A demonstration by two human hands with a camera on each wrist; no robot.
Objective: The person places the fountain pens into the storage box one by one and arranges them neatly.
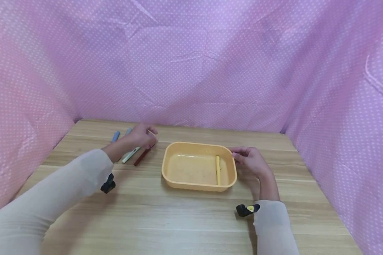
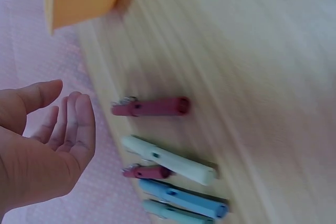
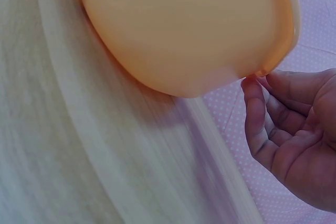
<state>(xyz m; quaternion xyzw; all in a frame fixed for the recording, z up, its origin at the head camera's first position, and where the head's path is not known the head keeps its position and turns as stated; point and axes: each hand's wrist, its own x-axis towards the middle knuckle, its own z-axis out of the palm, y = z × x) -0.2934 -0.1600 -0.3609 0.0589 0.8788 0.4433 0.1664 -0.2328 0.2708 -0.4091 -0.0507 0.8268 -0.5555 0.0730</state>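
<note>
My left hand (image 1: 143,136) hovers over a group of pens at the left, its fingers loosely bent and holding nothing. Closest to it lies a dark red pen (image 2: 160,107). Beside that are a pale green pen (image 2: 173,160), a second red pen (image 2: 149,171) partly covered in view, a blue pen (image 2: 184,198) and a light teal pen (image 2: 173,212). A yellow plastic container (image 1: 191,186) stands to the right of the pens, with one yellow pen (image 1: 218,170) lying inside near its right wall. Thumb and fingertips of my right hand (image 3: 299,135) pinch the container's rim at its right side.
The wooden table (image 1: 178,219) carries everything. Pink dotted cloth (image 1: 191,71) hangs behind it and along both sides. A small black camera (image 1: 108,183) sits on the left wrist, another black camera (image 1: 244,210) on the right.
</note>
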